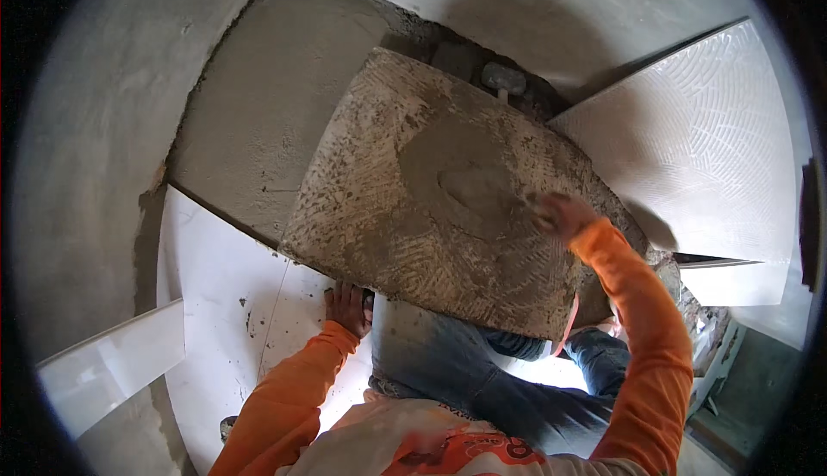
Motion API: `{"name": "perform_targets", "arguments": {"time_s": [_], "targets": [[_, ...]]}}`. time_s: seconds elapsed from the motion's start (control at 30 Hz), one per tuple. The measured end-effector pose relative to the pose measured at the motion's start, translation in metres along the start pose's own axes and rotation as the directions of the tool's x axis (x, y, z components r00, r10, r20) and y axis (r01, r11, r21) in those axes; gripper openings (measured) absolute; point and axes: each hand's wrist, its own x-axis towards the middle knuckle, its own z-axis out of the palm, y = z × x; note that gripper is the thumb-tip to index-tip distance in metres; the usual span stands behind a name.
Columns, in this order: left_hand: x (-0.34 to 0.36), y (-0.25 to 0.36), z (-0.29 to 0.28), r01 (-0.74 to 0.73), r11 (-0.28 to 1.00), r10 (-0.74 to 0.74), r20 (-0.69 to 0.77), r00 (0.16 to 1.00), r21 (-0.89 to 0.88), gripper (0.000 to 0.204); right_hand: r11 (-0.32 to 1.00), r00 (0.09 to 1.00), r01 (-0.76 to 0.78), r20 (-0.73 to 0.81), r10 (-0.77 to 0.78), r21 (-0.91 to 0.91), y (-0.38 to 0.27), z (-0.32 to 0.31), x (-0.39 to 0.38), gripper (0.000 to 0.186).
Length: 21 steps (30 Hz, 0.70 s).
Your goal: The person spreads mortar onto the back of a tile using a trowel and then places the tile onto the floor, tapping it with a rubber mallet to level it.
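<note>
A large tile [345, 209] lies back side up and tilted in front of me, its ridged back partly coated with wet grey mortar [439, 153]. My left hand [348, 307] grips the tile's near edge at the left, fingertips hidden against it. Over the right part of the tile, my right hand [564, 216] is closed and blurred by motion. It holds what looks like a trowel [475, 199], whose blade lies in the mortar and is hard to tell from it.
Smooth grey mortar [267, 71] covers the floor at the far left corner. White tiles [220, 261] are laid at the near left. Another tile [715, 123] leans against the right wall, ridged back showing. Rubble [504, 78] lies behind the tile. A white tile piece [121, 364] stands at left.
</note>
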Motion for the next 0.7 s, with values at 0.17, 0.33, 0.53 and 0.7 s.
{"name": "perform_targets", "arguments": {"time_s": [0.17, 0.33, 0.53, 0.7], "targets": [[0.010, 0.004, -0.009, -0.016, 1.000, 0.014, -0.111, 0.994, -0.017, 0.038, 0.935, 0.940, -0.330, -0.047, 0.338, 0.128, 0.002, -0.067, 0.129, 0.051], [0.005, 0.004, -0.006, 0.030, 0.998, -0.036, -0.120, 0.992, -0.050, 0.039, 0.744, 0.871, -0.462, 0.090, 0.483, 0.483, -0.031, -0.098, 0.133, 0.068], [-0.003, -0.001, -0.009, 0.064, 0.990, -0.063, 0.012, 0.998, -0.123, 0.036, 0.779, 0.886, -0.437, 0.066, 0.459, 0.449, -0.092, -0.091, 0.099, 0.064], [0.006, 0.011, -0.018, 0.077, 0.990, -0.080, -0.021, 0.997, -0.121, 0.035, 0.543, 0.713, -0.644, 0.166, 0.681, 0.539, -0.055, -0.078, 0.140, 0.058]]}}
